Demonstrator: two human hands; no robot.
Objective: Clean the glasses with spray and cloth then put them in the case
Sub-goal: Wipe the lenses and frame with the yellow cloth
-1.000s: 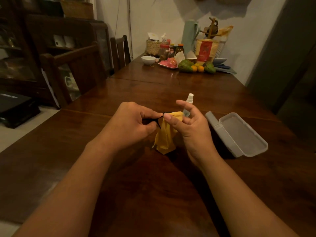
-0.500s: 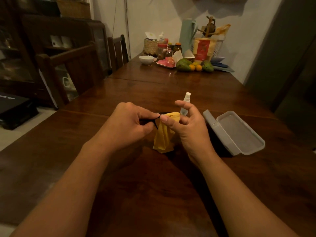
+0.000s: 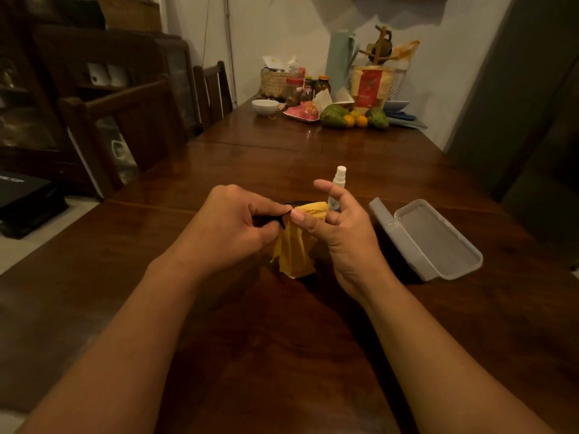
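My left hand grips the black glasses, which are mostly hidden between my fingers. My right hand pinches a yellow cloth around part of the glasses, thumb pressed on it, the cloth's loose end hanging toward the table. A small white spray bottle stands upright on the table just behind my right hand's fingers. The grey glasses case lies open on the table to the right of my right hand, with nothing inside.
The dark wooden table runs away from me. At its far end stand a white bowl, a pink plate, jars, a basket, fruit and a tall green jug. Wooden chairs line the left side.
My right thumb has slid slightly along the cloth over the glasses. Both hands stay in about the same place.
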